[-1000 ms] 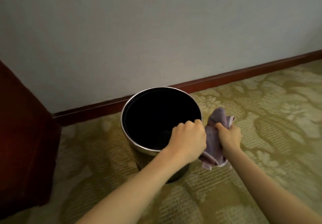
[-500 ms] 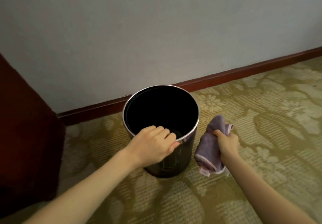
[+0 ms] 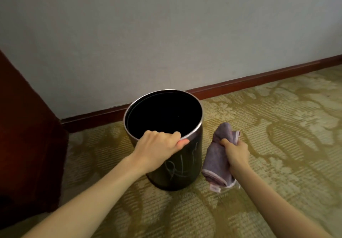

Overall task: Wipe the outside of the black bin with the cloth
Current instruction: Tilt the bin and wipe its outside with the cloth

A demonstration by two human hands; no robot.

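The black bin (image 3: 182, 171), round with a silver rim, stands on the carpet near the wall, tilted a little toward me. Pale scribbled marks show on its near outer side. My left hand (image 3: 157, 150) grips the near rim, fingers curled over the edge. A folded purple cloth (image 3: 217, 161) with a pale pink hem is bunched in my right hand (image 3: 236, 154), just right of the bin. The cloth hangs beside the bin's wall; I cannot tell whether it touches.
Patterned olive and cream carpet (image 3: 277, 145) covers the floor. A grey wall with a dark red-brown skirting board (image 3: 259, 79) runs behind the bin. Dark red wooden furniture (image 3: 27, 145) stands at the left, close to the bin.
My left hand shifted from the rim's right side to its near edge. The bin's marked front side has come into view. My right hand with the cloth has drawn slightly away from the bin.
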